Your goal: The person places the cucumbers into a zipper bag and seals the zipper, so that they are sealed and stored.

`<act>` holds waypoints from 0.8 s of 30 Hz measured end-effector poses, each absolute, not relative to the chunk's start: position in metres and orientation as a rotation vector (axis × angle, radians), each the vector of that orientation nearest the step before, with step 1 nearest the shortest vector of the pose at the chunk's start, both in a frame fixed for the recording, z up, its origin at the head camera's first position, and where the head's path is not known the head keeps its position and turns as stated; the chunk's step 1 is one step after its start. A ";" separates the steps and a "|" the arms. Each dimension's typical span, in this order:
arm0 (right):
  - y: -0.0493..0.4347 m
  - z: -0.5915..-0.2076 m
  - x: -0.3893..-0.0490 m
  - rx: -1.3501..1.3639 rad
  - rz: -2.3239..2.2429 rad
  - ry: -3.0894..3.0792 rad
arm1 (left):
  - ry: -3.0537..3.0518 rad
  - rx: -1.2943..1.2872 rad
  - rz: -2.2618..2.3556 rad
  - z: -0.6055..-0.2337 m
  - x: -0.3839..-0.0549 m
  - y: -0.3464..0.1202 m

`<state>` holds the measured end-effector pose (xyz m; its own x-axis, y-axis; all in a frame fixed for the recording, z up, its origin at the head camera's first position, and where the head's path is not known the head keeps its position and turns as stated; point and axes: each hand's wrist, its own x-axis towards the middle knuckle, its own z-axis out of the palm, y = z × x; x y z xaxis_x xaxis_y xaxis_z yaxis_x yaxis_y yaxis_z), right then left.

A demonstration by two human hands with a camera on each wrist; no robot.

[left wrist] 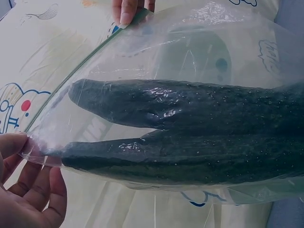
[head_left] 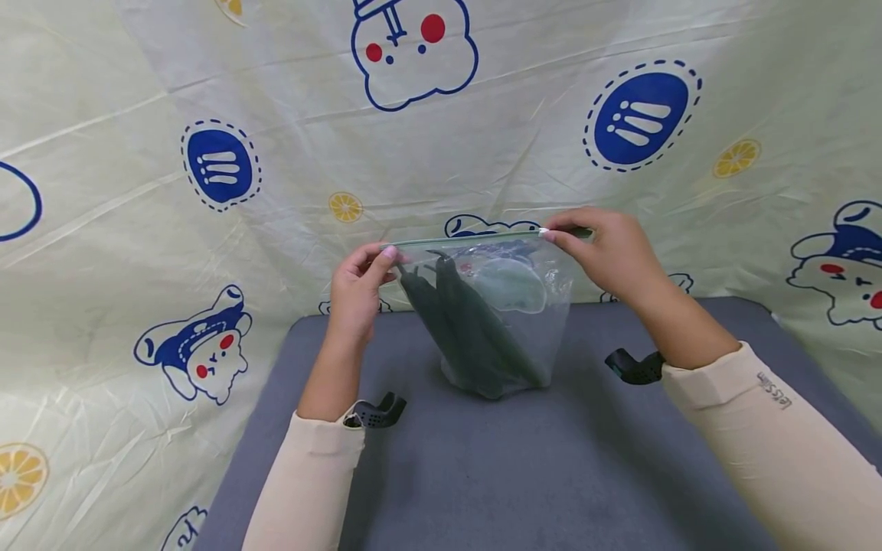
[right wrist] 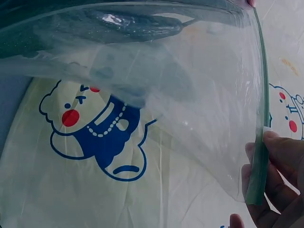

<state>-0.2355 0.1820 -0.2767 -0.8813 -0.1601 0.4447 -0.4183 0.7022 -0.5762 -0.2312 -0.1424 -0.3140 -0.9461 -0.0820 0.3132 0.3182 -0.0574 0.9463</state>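
Observation:
A clear zip bag stands upright on the table, its bottom on the surface and its top edge stretched between my hands. Inside lean dark green cucumbers, stems up, toward the left side; the left wrist view shows two of these cucumbers close up. My left hand pinches the bag's top left corner between thumb and fingers. At the other end my right hand grips the green zip strip, thumb against a small white slider. A pale green patch shows on the bag.
The grey table extends on both sides of the bag and in front. Behind it hangs a pale printed cloth with cartoon figures and orange slices. Black wrist devices sit at both sleeve cuffs.

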 end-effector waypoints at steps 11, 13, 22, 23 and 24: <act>0.198 -0.279 -0.233 0.407 0.950 -2.554 | -1.930 -0.231 -2.140 -0.313 -0.230 -0.146; 0.202 -0.279 -0.233 0.385 0.937 -2.553 | -1.918 -0.237 -2.159 -0.313 -0.230 -0.146; 0.212 -0.279 -0.235 0.342 1.012 -2.563 | -1.893 -0.350 -2.218 -0.313 -0.230 -0.147; 0.212 -0.279 -0.236 0.344 1.067 -2.561 | -1.890 -0.356 -2.221 -0.312 -0.230 -0.147; 0.211 -0.279 -0.236 0.345 1.131 -2.558 | -1.888 -0.359 -2.222 -0.312 -0.231 -0.147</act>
<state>-0.2364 0.2106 -0.2793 -0.9188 -0.0888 0.3846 -0.3443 0.6569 -0.6708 -0.2310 -0.1468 -0.3124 -0.9498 0.0020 0.3130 0.3085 -0.1619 0.9373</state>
